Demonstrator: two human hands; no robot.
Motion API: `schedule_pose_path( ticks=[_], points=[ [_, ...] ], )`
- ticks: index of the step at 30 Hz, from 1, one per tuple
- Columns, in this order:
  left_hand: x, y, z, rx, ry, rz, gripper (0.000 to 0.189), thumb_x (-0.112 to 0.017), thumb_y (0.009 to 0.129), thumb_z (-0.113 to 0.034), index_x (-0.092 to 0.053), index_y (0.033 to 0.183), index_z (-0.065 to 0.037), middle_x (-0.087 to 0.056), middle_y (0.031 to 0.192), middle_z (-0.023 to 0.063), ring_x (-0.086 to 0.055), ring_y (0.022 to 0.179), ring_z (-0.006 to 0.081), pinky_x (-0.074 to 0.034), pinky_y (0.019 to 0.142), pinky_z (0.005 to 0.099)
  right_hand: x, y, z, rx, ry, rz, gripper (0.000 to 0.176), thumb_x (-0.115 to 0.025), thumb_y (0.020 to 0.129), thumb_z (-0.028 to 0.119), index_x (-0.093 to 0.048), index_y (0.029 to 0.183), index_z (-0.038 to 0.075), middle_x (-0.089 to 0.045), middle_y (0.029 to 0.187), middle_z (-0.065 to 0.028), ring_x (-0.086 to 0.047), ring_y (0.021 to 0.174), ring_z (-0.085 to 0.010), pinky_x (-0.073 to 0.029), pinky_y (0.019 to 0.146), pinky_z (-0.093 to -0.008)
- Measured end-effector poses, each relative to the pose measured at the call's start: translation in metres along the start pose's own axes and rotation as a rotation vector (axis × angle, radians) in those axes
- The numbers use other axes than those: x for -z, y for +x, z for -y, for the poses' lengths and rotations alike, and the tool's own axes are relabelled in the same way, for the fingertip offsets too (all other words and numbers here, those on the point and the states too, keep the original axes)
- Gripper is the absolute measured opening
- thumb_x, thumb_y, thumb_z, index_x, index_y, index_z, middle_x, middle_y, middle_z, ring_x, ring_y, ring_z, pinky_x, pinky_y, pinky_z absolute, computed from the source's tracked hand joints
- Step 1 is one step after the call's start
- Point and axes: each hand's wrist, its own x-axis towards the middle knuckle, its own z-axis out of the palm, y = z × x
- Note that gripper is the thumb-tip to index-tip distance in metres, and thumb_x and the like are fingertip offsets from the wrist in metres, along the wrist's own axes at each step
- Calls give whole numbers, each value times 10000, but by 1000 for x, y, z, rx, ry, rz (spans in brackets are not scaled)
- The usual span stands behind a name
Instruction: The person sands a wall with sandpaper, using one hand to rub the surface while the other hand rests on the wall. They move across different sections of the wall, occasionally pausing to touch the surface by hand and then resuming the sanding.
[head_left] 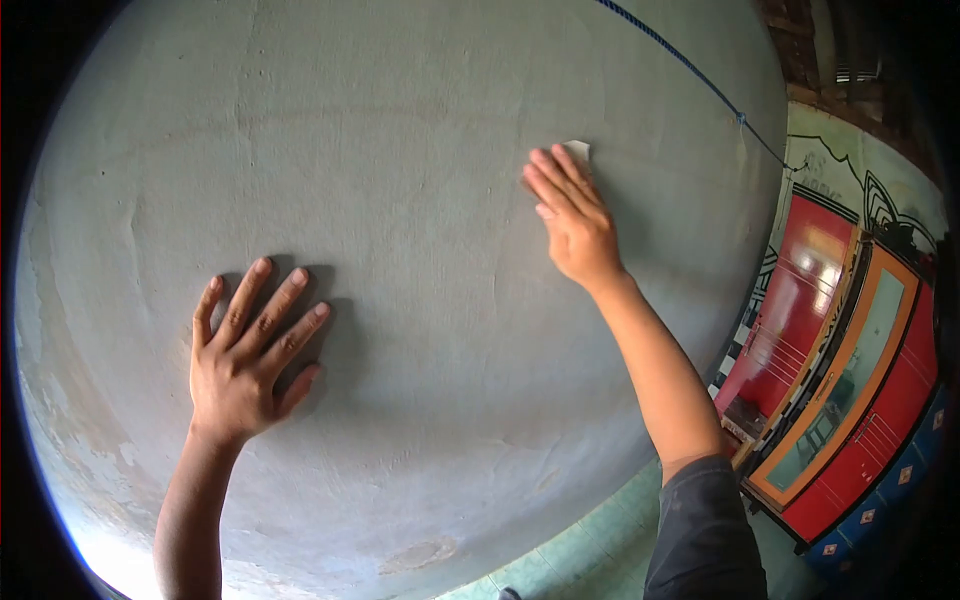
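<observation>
A grey plastered wall [420, 220] fills most of the view, with fine cracks, small pits and a faint brownish line. My left hand [250, 350] lies against its lower left part, fingers spread, holding nothing. Higher up and to the right, my right hand [577, 215] presses a pale piece of sandpaper [578, 150] to the plaster. Only a corner of the sheet sticks out past the fingertips; the rest is hidden beneath the fingers, so its grit side cannot be seen. The fingers are slightly blurred.
A dark blue rope [680, 58] runs from the top edge to the far wall corner at right. Beyond stand a red door [775, 320] and a red and orange cabinet [850, 370] with glass. Greenish floor tiles [575, 550] show below. Plaster peels at the lower left.
</observation>
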Motion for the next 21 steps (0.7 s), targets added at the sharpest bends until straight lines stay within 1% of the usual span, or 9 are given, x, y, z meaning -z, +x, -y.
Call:
schedule_pose_path(
  ticks=[3,6,7,8,10,12,14,17,21],
  points=[
    [1,0,0,-13,23,11,704,-784,808,-505,-549,1465,-409,-411,1640,-43,-278,1565,238,-135,1296,578,11,3,-28,-221,12,-110,413,-578,1024,82,-612,1434,117,-542,1541,-75,-410,1495,-318,-347,1221,-526],
    [-1,-1,1,-18,29,5,685,-763,827,-534,-548,1466,-410,-410,1640,-42,-277,1564,236,-131,1297,577,4,-5,-9,-33,27,-58,422,-569,1023,67,-613,1437,129,-545,1539,-84,-401,1501,-326,-351,1217,-514],
    [-1,0,1,-19,34,-2,687,-765,827,-535,-546,1466,-412,-409,1641,-42,-277,1564,235,-130,1297,577,8,-6,2,80,7,84,421,-566,1021,63,-615,1434,130,-536,1545,-102,-392,1506,-331,-337,1226,-511],
    [-1,0,1,-20,39,-8,689,-767,826,-535,-544,1467,-414,-408,1641,-43,-276,1564,234,-129,1298,577,8,-4,-6,48,-2,57,417,-565,1024,73,-614,1435,130,-529,1549,-106,-390,1507,-333,-332,1229,-511],
    [-2,-1,1,-22,37,0,696,-770,825,-536,-538,1470,-418,-403,1643,-45,-272,1565,232,-127,1299,577,8,-2,-30,-33,-19,12,409,-561,1031,93,-611,1436,130,-517,1558,-115,-384,1509,-337,-322,1235,-510],
    [-2,-2,1,-11,29,16,704,-772,825,-538,-530,1475,-422,-397,1646,-48,-266,1567,230,-125,1299,578,9,13,-39,-432,-56,-181,395,-511,1067,125,-591,1454,132,-492,1576,-118,-363,1513,-369,-348,1222,-508],
    [-3,-2,0,-16,34,10,717,-779,818,-533,-523,1479,-425,-390,1649,-51,-258,1570,228,-122,1301,579,-2,12,-34,-375,-92,-236,394,-505,1072,134,-591,1457,147,-504,1566,-122,-384,1499,-383,-364,1213,-511],
    [-3,-1,2,-19,44,-1,729,-788,813,-519,-518,1484,-427,-387,1650,-54,-253,1571,226,-119,1302,579,-5,9,-12,-44,-70,-43,414,-566,1055,212,-590,1467,173,-513,1563,-111,-423,1483,-363,-368,1212,-490],
    [-2,-1,1,-11,29,10,733,-798,808,-497,-522,1483,-425,-397,1646,-52,-261,1569,227,-120,1301,577,9,14,-19,-70,-6,-39,470,-622,1028,239,-566,1492,192,-489,1584,-107,-405,1495,-351,-362,1212,-506]
  ],
)
